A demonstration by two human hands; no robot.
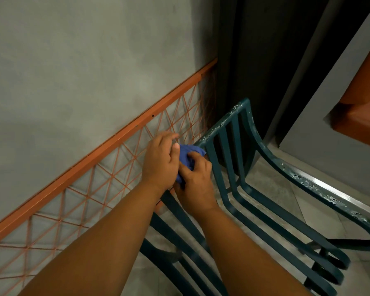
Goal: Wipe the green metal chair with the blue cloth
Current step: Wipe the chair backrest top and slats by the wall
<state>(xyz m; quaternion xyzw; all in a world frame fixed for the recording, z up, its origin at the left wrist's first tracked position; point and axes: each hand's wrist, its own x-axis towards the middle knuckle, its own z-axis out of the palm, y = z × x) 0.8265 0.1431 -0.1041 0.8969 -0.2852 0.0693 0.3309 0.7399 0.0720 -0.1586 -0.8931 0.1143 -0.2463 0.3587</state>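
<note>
The green metal chair (263,197) stands below me, made of curved slats with chipped paint along its top rail and right arm. The blue cloth (187,154) is bunched at the left corner of the chair's backrest. My left hand (161,161) wraps over the cloth from the left. My right hand (195,182) grips its lower part from the right, pressed against the chair's left side bar. Most of the cloth is hidden between the two hands.
An orange metal lattice railing (98,150) runs diagonally along the grey wall (73,60), close behind the chair. A dark doorway (265,50) lies beyond the backrest. An orange-topped surface (363,103) sits at the right. Grey tiled floor (271,174) shows through the slats.
</note>
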